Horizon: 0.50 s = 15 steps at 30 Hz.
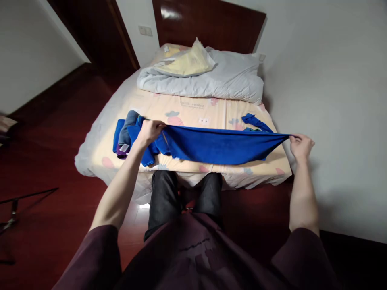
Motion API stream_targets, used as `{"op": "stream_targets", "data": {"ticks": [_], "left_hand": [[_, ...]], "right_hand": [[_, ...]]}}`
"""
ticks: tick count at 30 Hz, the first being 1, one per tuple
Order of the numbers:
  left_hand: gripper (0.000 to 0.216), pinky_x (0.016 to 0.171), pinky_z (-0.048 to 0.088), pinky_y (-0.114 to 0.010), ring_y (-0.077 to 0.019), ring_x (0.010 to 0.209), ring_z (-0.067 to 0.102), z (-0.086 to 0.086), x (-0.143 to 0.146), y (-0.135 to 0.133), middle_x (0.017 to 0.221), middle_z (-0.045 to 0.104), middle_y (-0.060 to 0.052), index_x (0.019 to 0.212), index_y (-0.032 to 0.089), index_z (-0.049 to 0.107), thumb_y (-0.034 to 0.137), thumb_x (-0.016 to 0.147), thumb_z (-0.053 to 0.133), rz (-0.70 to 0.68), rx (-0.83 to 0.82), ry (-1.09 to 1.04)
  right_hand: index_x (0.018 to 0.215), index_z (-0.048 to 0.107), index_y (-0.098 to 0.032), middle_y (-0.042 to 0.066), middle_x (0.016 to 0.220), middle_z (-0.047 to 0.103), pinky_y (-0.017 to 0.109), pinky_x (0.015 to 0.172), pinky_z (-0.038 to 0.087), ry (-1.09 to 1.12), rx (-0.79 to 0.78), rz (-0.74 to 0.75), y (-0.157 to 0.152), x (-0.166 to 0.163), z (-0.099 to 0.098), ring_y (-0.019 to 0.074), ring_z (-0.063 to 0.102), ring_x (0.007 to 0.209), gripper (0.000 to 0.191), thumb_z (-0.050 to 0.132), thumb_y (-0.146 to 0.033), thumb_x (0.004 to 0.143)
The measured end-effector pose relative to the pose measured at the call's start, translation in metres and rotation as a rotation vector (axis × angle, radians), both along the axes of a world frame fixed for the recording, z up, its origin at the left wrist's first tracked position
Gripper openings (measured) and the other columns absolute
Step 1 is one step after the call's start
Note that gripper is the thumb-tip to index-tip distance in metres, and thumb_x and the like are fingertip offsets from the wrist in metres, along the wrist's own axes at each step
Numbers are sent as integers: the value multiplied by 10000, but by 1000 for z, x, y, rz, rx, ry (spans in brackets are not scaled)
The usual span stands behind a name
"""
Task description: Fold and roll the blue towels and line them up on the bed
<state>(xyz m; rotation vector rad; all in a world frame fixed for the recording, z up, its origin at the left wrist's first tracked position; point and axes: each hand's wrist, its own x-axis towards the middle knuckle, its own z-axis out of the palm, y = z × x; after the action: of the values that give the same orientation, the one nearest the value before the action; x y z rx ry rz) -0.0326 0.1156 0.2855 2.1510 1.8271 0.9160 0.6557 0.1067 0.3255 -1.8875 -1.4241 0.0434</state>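
A long blue towel (217, 145) is stretched sideways between my two hands, over the front part of the bed. My left hand (152, 129) pinches its left upper corner. At the other end my right hand (301, 146) grips the right corner, out past the bed's right edge. The towel's upper edge is taut, while its lower part sags toward the mattress. Beside and under my left hand lies a group of folded or rolled cloths: several blue ones, a grey roll (128, 127) and a purple roll (123, 151) with a white label.
Another crumpled blue cloth (256, 122) lies behind the towel on the patterned bedsheet (193, 108). A grey quilt (236, 76) and a yellow pillow (193, 60) are near the headboard (208, 24). A white wall (338, 121) stands close on the right; a black stand (13, 213) is at lower left.
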Motion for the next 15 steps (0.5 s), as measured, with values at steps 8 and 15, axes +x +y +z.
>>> {"op": "stream_targets", "data": {"ticks": [8,15], "left_hand": [[349,1063,532,-354,-210,1176,701,-26,9,-19,1270,744,-114,1243,145,734,298,1060,480,-25,314,-85],[425,1183,465,-413,-235,1285,653,-144,19,-68,1381,698,-99,1320,188,711,156,1004,429,-84,-190,98]], "right_hand": [[1174,718,7,321,1255,696,385,939,557,29,298,117,14,18,-50,243,706,1096,293,567,-102,947],[986,747,-91,228,1136,766,445,984,585,169,17,88,-7,1,-180,265,741,1052,250,567,-166,829]]}}
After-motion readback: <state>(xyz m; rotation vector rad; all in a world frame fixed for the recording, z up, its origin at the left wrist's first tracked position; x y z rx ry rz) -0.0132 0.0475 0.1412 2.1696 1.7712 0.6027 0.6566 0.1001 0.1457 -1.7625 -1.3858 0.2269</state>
